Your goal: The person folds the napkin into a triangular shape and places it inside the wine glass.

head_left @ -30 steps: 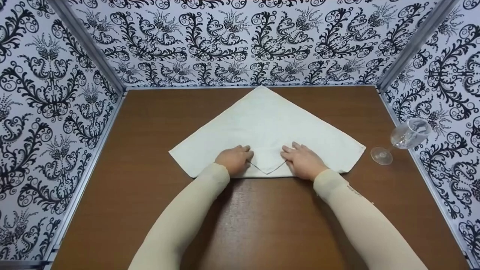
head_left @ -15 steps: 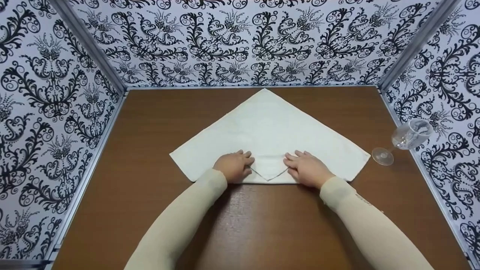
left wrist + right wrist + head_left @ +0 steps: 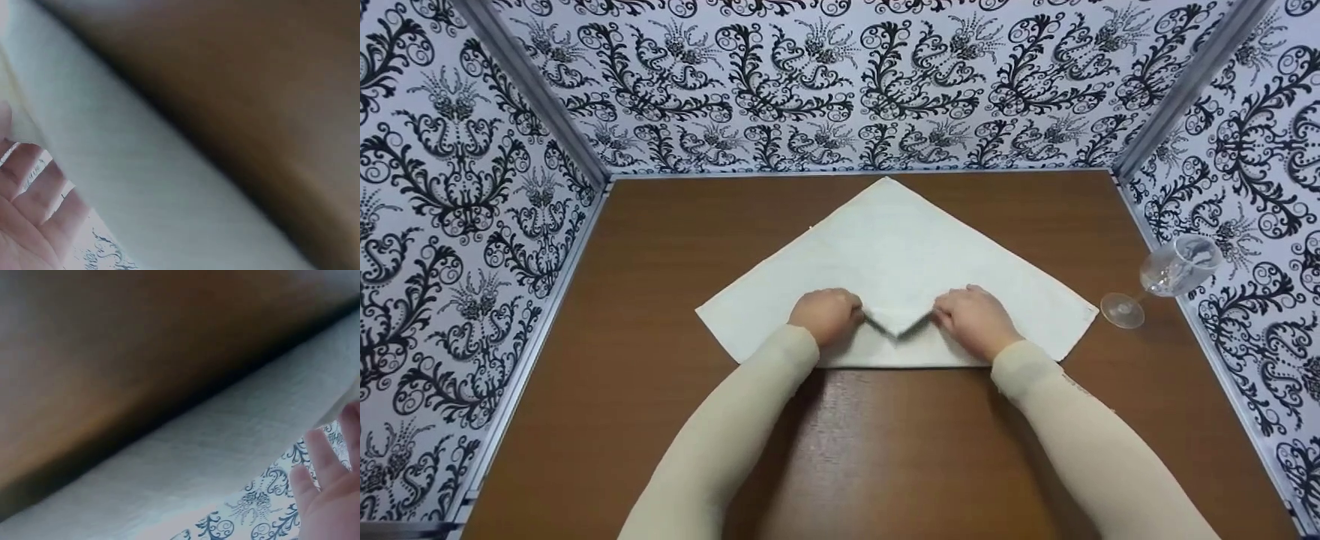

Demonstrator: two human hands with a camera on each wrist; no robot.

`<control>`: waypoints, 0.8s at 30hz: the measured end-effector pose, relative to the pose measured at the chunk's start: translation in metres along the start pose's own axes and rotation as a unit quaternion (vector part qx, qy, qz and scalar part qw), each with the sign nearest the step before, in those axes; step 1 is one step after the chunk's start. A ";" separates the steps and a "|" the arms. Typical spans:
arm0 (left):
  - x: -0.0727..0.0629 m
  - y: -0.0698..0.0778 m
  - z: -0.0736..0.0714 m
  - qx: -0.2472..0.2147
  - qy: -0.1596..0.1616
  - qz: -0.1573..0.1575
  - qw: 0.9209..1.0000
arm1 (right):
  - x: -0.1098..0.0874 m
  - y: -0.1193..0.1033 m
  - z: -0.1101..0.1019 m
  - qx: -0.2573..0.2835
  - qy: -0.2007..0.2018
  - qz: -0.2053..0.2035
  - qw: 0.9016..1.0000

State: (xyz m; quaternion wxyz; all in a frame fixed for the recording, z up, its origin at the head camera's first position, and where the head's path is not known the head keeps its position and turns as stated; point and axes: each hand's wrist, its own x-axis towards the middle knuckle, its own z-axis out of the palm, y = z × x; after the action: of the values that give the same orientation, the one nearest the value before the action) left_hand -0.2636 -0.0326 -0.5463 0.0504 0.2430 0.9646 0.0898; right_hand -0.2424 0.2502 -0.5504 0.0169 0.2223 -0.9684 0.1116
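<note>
A white cloth napkin [image 3: 900, 247] lies folded on the brown table, one corner pointing at the back wall and a straight fold along its front. On top, a small pointed flap [image 3: 896, 319] is lifted a little, with shadow under its edges. My left hand [image 3: 826, 315] pinches the flap's left edge, and my right hand [image 3: 976, 321] pinches the right one. Each thumb is mostly hidden in the head view. Both wrist views look low across the napkin's front fold [image 3: 118, 152], with the other fingers spread beyond it.
On the right, near the table's side edge, stands a clear stemmed wine glass [image 3: 1177, 266], its foot close to the napkin's right corner. Patterned black-and-white walls [image 3: 825, 90] border the brown table [image 3: 870, 450] at the back and sides.
The napkin slid slightly toward me at first. My fingers then went from lying on the flap to pinching its edges, and its tip has lifted and moved away from the front fold.
</note>
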 end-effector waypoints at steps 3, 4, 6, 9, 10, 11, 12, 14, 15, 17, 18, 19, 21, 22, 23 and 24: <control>0.005 0.000 -0.004 -0.013 0.012 -0.034 0.999 | 0.009 0.000 0.001 0.032 0.033 0.050 0.998; 0.006 0.001 -0.005 -0.011 0.016 -0.043 0.999 | 0.012 0.000 0.001 0.043 0.039 0.067 0.996; 0.009 0.001 -0.005 -0.005 0.025 -0.059 0.998 | 0.015 0.000 0.003 0.050 0.042 0.091 0.994; 0.012 -0.001 -0.002 0.000 0.037 -0.074 0.997 | 0.019 0.001 0.006 0.052 0.036 0.100 0.993; 0.013 -0.002 -0.001 -0.001 0.038 -0.077 0.996 | 0.019 0.001 0.007 0.051 0.032 0.100 0.993; 0.014 -0.003 0.000 -0.002 0.038 -0.079 0.996 | 0.019 0.002 0.008 0.050 0.027 0.099 0.993; 0.014 -0.004 0.002 -0.002 0.037 -0.082 0.996 | 0.019 0.003 0.009 0.050 0.020 0.099 0.994; 0.015 -0.006 0.005 -0.003 0.035 -0.084 0.996 | 0.018 0.003 0.010 0.047 0.005 0.094 0.994; 0.015 -0.007 0.006 -0.003 0.034 -0.084 0.996 | 0.017 0.004 0.010 0.042 -0.002 0.090 0.995; 0.014 -0.009 0.008 0.001 0.032 -0.082 0.996 | 0.015 0.004 0.009 0.036 -0.016 0.085 0.996; 0.013 -0.009 0.008 0.002 0.031 -0.080 0.996 | 0.014 0.004 0.007 0.032 -0.023 0.082 0.996; 0.013 -0.009 0.009 0.005 0.030 -0.076 0.997 | 0.012 0.003 0.006 0.027 -0.030 0.078 0.996; 0.011 -0.009 0.009 0.016 0.024 -0.067 0.997 | 0.010 0.003 0.003 0.021 -0.047 0.076 0.996; 0.010 -0.009 0.008 0.021 0.019 -0.062 0.998 | 0.009 0.002 0.001 0.020 -0.056 0.076 0.995; 0.009 -0.009 0.007 0.026 0.014 -0.058 0.998 | 0.009 0.002 -0.001 0.021 -0.066 0.076 0.995; 0.009 -0.009 0.006 0.029 0.009 -0.055 0.998 | 0.008 0.001 -0.003 0.024 -0.074 0.078 0.994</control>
State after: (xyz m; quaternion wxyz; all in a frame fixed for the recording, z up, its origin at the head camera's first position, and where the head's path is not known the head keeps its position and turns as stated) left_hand -0.2749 -0.0353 -0.5544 0.0397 0.1903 0.9790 0.0609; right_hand -0.2506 0.2484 -0.5465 -0.0691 0.1544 -0.9783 0.1193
